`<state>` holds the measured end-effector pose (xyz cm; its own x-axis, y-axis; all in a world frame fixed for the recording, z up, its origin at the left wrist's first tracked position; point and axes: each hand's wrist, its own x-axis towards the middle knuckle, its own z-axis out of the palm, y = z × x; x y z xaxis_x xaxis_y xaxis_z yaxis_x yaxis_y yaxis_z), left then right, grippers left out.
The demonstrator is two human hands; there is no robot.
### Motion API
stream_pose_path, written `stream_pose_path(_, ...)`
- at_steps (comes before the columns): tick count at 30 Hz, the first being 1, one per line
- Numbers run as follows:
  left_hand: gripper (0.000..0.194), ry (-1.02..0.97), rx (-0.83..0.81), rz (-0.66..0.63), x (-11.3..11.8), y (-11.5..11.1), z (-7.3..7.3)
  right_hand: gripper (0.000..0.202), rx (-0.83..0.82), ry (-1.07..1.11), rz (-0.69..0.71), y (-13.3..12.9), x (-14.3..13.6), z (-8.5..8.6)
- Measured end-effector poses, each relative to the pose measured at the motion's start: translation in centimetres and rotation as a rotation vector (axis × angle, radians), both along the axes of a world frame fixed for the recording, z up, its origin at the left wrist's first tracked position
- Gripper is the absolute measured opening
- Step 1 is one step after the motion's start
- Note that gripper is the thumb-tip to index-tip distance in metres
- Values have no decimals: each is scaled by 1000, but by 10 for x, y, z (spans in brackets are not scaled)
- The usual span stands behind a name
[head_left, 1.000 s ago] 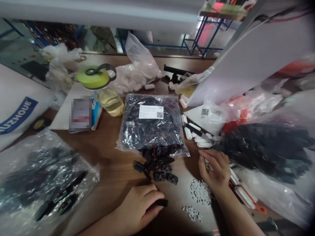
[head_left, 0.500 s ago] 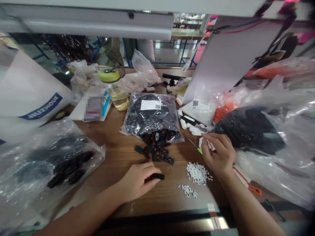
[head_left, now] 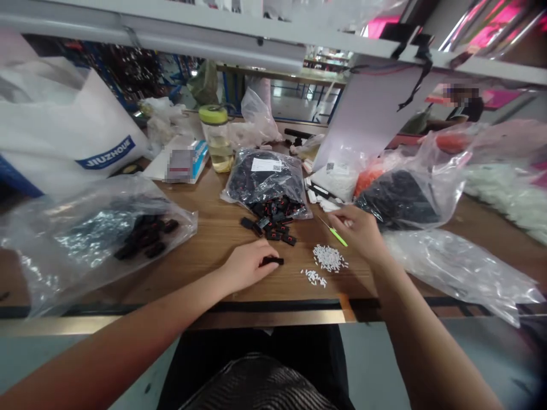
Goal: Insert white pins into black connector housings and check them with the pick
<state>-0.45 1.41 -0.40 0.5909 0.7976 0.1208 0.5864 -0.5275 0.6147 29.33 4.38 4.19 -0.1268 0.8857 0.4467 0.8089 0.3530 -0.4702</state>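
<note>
My left hand (head_left: 250,265) rests on the bench, its fingers closed round a small black plastic part (head_left: 273,261). Just beyond it, a pile of similar black parts with orange details (head_left: 277,219) spills from a clear labelled bag (head_left: 267,176). My right hand (head_left: 359,228) is above the bench with its fingers curled together near some white strips (head_left: 327,200); what they grip, if anything, is hidden. Beside its fingertips lies a thin needle-like tool with a green handle (head_left: 338,236). Small white pegs (head_left: 329,258) form a heap between my hands, with a smaller heap (head_left: 315,278) nearer me.
Another clear bag with black parts (head_left: 149,233) lies left. A lidded bottle (head_left: 220,142) and a white bag with blue lettering (head_left: 106,148) stand behind. Plastic bags (head_left: 461,267) crowd the right side. The bench's front edge (head_left: 273,316) shows above my lap.
The view has shifted, bringing the bench edge and my lap into sight. My right hand has moved slightly left and away from me, showing more of the green tool. My left hand keeps the black part.
</note>
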Motion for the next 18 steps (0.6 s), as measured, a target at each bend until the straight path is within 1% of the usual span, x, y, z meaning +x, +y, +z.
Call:
stream_pose_path(2,14,-9,-6,11,0,-8,1,24,-175,-6,71,-27,-4,4)
stream_pose_path(3,14,-13,-8,6,0,-10,1,24,-265,-35,131,-42,-8,2)
stream_pose_path(4,15,-19,-10,1,-1,-12,0,23,-310,-69,168,-55,-13,-2)
stream_pose_path(6,15,-31,-18,-23,-2,-11,-2,16,-292,-136,157,-76,-25,-14)
stream_pose_path(8,16,-50,-32,-45,-4,-7,-4,14,-239,-190,135,-87,-36,-26)
stream_pose_path(11,15,-74,-70,-77,-6,-1,-5,11,-195,-271,124,-88,-47,-33)
stream_pose_path(13,15,-83,-89,-91,-7,2,-4,10,-210,-295,110,-83,-51,-32)
stream_pose_path(18,16,-88,-90,-114,-9,1,-3,16,-283,-271,49,-74,-54,-28)
